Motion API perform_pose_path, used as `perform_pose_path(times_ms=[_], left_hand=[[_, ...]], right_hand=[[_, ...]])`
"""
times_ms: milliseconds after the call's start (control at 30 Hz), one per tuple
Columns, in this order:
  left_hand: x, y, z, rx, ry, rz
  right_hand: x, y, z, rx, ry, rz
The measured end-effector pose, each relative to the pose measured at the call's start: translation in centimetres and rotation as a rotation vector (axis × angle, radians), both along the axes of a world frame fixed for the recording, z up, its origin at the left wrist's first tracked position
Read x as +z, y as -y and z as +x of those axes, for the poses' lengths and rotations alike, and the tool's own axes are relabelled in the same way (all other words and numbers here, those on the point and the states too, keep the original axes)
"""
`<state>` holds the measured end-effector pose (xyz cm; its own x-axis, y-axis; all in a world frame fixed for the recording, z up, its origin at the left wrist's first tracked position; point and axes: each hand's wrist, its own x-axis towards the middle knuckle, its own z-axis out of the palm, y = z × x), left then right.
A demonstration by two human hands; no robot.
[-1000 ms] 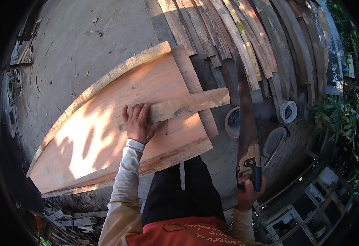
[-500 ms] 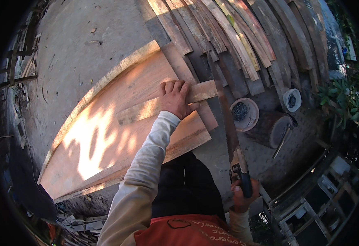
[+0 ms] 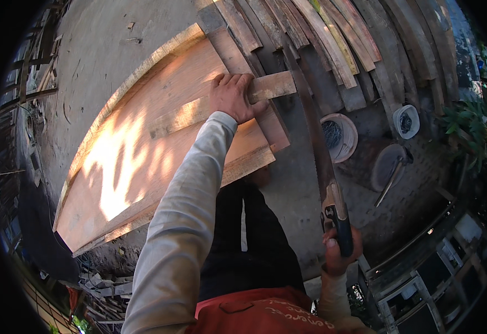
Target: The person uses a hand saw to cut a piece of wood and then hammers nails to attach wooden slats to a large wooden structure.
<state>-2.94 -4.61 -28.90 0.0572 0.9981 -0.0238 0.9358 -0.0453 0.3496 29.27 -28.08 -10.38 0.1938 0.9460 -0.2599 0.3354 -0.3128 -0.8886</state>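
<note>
My left hand (image 3: pixel 232 99) is closed over a short wooden strip (image 3: pixel 274 86), pressing it onto a large plywood panel (image 3: pixel 168 92) edged with raised wooden battens. The strip lies across the panel and juts past its right side. In my right hand (image 3: pixel 342 251) is the dark handle of a handsaw (image 3: pixel 315 131). The saw's long, rusty-brown blade points away from me, with its upper part against or right beside the strip's right end. Whether the teeth bite into the wood cannot be made out.
Several long planks (image 3: pixel 332 42) lie side by side at the far right. A bucket of nails (image 3: pixel 343 136), a smaller white tub (image 3: pixel 406 121) and a log (image 3: pixel 382 167) with a hammer (image 3: pixel 392 178) resting against it stand right of the saw. Wooden frames (image 3: pixel 421 289) lie at lower right.
The view has shifted, so panel and strip appear higher. The saw has been drawn toward me relative to the strip. My left hand keeps its hold on the strip.
</note>
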Motion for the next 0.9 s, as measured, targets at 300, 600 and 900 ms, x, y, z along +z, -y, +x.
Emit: perform_pose_path(times_ms=[300,600,900], left_hand=[[0.8,0.0,1.8,0.051,0.040,-0.025],[1.8,0.6,1.8,0.094,0.109,-0.224],[0.7,0.7,2.3,0.067,0.057,-0.269]], right_hand=[[-1.6,0.1,2.4,0.044,-0.113,0.010],[-2.4,0.6,3.0,0.079,-0.260,0.012],[-2.0,0.2,2.3,-0.033,-0.227,-0.025]])
